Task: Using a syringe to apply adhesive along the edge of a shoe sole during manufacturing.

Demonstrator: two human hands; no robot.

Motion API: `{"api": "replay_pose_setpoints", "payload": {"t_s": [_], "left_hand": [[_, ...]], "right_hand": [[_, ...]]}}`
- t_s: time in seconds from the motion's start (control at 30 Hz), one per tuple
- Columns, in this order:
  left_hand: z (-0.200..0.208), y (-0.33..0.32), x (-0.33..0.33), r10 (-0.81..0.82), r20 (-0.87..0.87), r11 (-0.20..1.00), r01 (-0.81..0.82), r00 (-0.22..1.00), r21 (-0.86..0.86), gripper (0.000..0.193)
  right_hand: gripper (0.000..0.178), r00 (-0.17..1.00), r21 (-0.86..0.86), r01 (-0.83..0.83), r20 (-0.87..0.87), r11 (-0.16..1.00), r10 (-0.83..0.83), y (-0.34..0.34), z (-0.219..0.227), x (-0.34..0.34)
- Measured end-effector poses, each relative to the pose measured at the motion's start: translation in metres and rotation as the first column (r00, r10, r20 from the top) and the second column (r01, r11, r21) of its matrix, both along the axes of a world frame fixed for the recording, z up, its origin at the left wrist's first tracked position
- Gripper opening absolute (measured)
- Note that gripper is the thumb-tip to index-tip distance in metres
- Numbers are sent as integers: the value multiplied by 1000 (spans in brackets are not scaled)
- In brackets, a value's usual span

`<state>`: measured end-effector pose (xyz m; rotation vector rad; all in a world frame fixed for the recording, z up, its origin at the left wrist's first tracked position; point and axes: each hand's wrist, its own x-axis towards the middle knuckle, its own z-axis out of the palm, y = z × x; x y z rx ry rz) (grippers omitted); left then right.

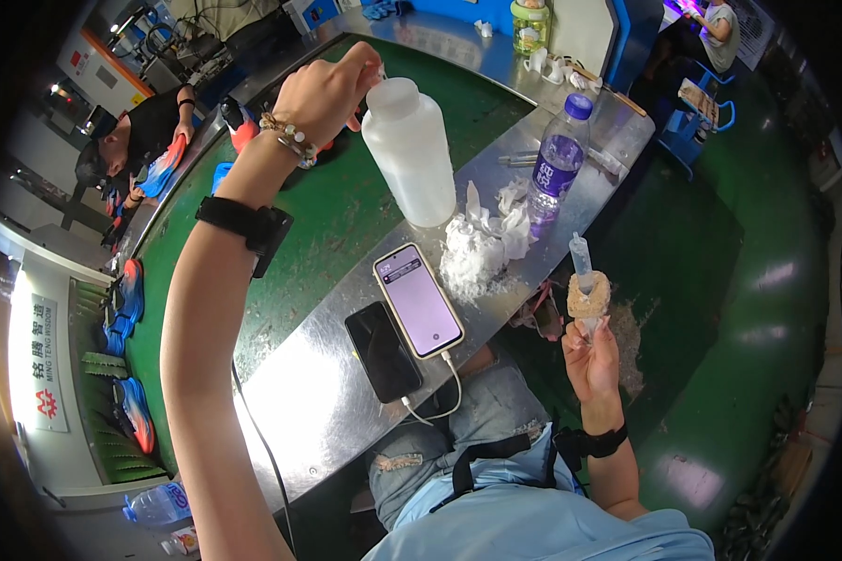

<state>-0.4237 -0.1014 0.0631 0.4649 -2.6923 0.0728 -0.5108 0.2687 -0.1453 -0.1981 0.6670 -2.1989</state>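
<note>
My left hand (pixel 323 98) is raised over the bench beside the neck of a white translucent plastic bottle (pixel 410 159), its fingers curled together. A small whitish bit shows at the fingertips, too small to name. Off the bench's right edge, my right hand (pixel 593 363) pinches the lower end of a translucent tube (pixel 581 254). Around that tube sits a tan, crumbly-looking block (pixel 587 297), just above my fingers. A heap of crumpled white tissue (pixel 482 245) lies on the metal strip, right of the white bottle's base.
Two phones, one lit (pixel 419 301) and one dark (pixel 384 351), lie joined by a white cable (pixel 451 388). A purple-capped water bottle (pixel 559 159) stands behind the tissue. Several sports shoes (pixel 136 411) line the conveyor belt (pixel 323 210). Another person (pixel 150 122) handles a shoe at far left.
</note>
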Motion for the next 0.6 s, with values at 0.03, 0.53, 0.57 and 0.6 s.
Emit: {"api": "replay_pose_setpoints", "payload": {"t_s": [0.03, 0.53, 0.57, 0.6], "left_hand": [[1, 0, 1, 19, 17, 1000, -19, 1000, -3, 17], [25, 10, -3, -76, 164, 975, 39, 984, 219, 31], [23, 7, -3, -74, 164, 975, 37, 984, 217, 31], [21, 1, -2, -69, 136, 990, 51, 988, 131, 26]], "right_hand": [[23, 1000, -1, -1, 3, 1000, 1, 0, 0, 0], [22, 1000, -8, -12, 12, 1000, 12, -4, 0, 3], [22, 1000, -10, -14, 12, 1000, 14, -4, 1, 3], [22, 1000, -11, -15, 12, 1000, 15, -4, 2, 4]]}}
